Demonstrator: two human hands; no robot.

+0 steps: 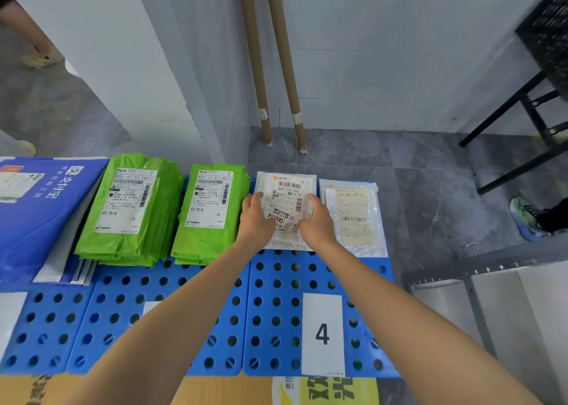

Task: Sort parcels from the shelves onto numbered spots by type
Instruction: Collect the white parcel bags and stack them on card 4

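Letting go of that small white parcel (287,212) unevenly is the danger: slick plastic on a slick pile (287,178) could, I reckon, skid it toward the green stack (209,217) or the pale packet (353,217) beside it. It lies on the white pile at the far edge of the blue board (276,297), beyond the card marked 4 (322,334). Your left hand (256,220) grips its left edge, your right hand (316,223) its right edge, fingers curled, arms stretched forward.

Your left hand (256,218) and right hand (317,222) grip a small labelled parcel (287,211) atop a white mailer (265,179) beside green parcels (209,242).
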